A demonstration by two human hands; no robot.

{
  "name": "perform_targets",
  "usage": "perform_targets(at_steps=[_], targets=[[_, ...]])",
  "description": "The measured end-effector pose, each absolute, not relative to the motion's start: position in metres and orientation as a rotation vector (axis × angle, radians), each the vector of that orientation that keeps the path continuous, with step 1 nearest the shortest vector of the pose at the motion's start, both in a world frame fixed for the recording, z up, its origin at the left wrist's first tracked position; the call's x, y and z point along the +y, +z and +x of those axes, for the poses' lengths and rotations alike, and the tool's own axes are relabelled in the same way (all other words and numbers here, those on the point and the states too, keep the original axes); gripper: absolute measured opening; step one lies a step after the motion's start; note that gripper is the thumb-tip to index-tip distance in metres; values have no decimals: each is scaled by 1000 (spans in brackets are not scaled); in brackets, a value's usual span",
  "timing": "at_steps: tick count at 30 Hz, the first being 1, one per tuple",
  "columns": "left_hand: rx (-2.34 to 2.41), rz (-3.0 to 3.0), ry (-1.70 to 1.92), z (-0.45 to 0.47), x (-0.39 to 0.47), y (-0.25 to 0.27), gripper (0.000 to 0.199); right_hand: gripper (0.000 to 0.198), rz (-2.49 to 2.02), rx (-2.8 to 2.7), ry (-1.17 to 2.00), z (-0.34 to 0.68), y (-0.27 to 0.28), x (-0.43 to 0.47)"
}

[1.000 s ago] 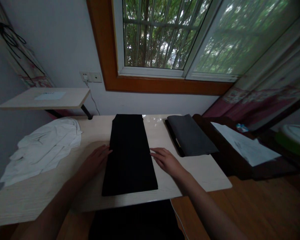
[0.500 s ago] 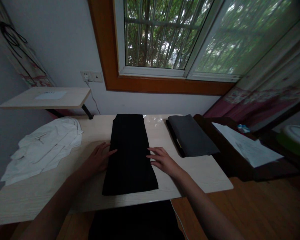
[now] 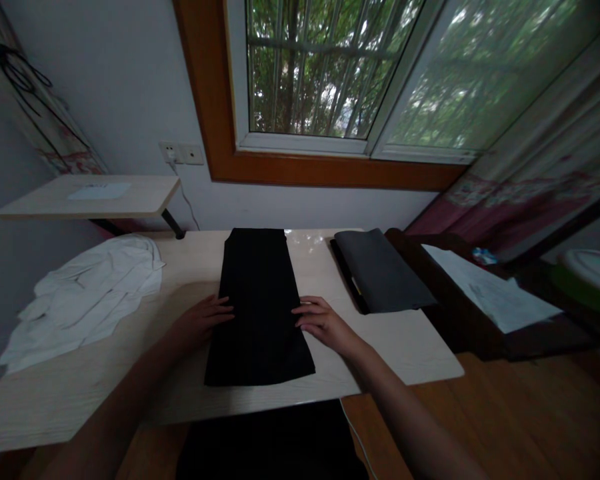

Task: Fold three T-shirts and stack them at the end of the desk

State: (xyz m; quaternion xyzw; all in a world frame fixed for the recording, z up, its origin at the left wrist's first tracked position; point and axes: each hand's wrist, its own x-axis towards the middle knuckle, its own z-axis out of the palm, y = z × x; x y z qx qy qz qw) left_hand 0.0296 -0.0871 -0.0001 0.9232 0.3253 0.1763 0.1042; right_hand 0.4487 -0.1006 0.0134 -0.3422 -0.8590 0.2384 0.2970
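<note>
A folded black garment (image 3: 260, 307) lies flat on the pale wooden table (image 3: 180, 400), its long sides running away from me; its exact kind does not show. My left hand (image 3: 203, 320) rests at its left edge, the outstretched fingers lying over the cloth. At the right edge is my right hand (image 3: 325, 323), fingers extended and slightly apart, with their tips touching the border of the fabric. Neither hand grips the cloth.
A crumpled white cloth (image 3: 90, 293) lies on the left, near a raised shelf (image 3: 145, 200) bearing a paper. To the right sits a dark grey folded item (image 3: 385, 273). Beyond the table's right end is a dark surface with a white sheet (image 3: 485, 287). A window (image 3: 325, 73) is ahead.
My left hand's fingers have come down from a spread pose to lie across the garment's left edge. The right hand has barely shifted, its fingers slightly closer together.
</note>
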Motion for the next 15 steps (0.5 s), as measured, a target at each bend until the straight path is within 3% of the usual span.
perform_targets(at_steps=[11,15], targets=[[1026,2483,528,30,-119,24,48,31,-836,-1978,1289,450,43,-120],[944,2251,554,35,-138,50,29,39,-907,-1808,1588,457,64,-130]])
